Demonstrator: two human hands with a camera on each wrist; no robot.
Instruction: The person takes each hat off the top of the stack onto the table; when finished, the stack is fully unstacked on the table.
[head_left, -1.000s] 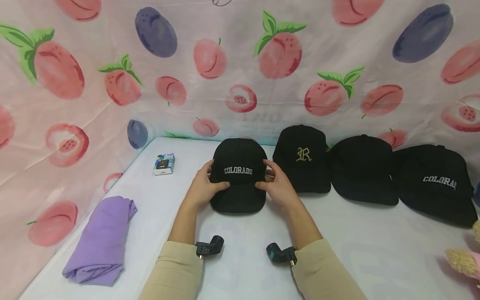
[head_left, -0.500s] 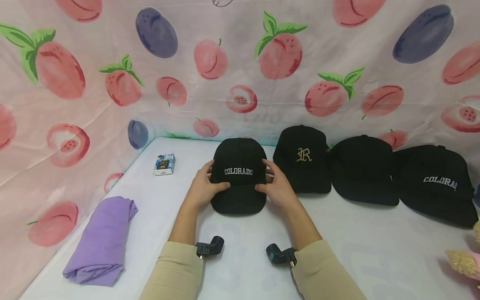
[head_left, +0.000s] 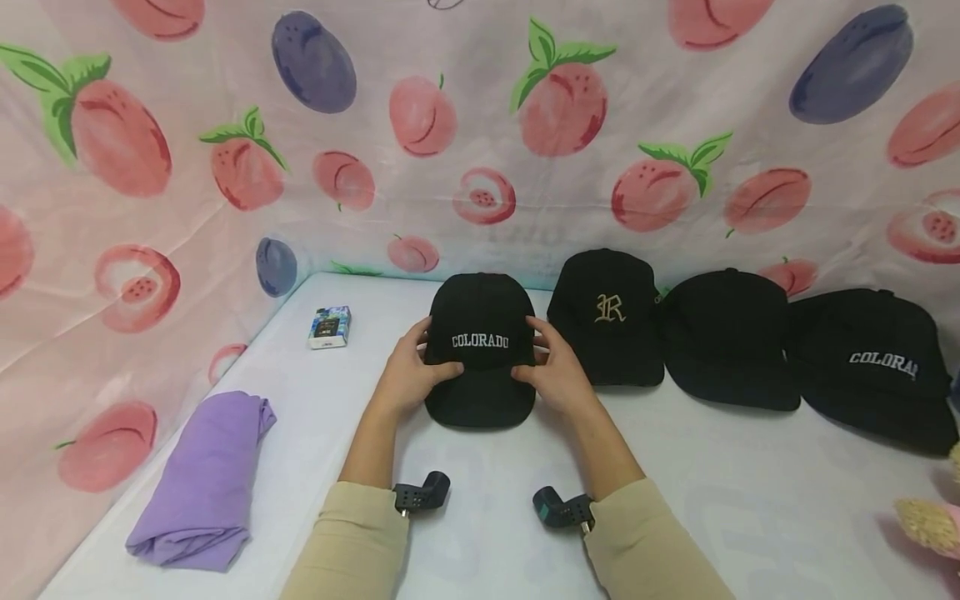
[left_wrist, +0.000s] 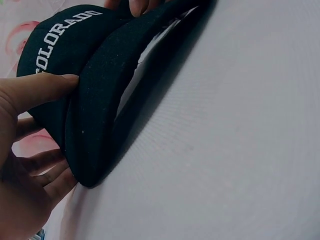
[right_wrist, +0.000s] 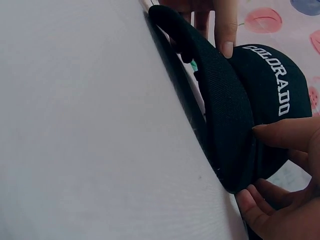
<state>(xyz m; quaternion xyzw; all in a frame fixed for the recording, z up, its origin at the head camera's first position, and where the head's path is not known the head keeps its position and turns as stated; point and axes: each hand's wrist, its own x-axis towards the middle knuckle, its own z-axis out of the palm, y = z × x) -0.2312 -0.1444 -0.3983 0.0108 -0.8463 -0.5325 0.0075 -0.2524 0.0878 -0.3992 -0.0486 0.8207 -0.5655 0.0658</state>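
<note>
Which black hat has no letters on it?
The plain black cap, third from the left in the row. It sits between the black cap with a gold R and the far-right COLORADO cap.

open white table (head_left: 480, 533) in front of the colorado cap (head_left: 480, 350), between and around both forearms, free to pass. left hand (head_left: 408, 379) and right hand (head_left: 551, 377) flank that cap at its sides. right side tight: r cap (head_left: 607, 321) sits just beside the right hand, then a plain black cap (head_left: 723, 337) and a second colorado cap (head_left: 870, 367) in a row, blocking the back right. left side roomier: wide gap to the small box (head_left: 328, 327) near the back and the folded purple cloth (head_left: 202, 483) at the left edge. fruit-print curtain (head_left: 480, 125) closes off back and left. fuzzy toy (head_left: 930, 521) at the right edge.
</note>
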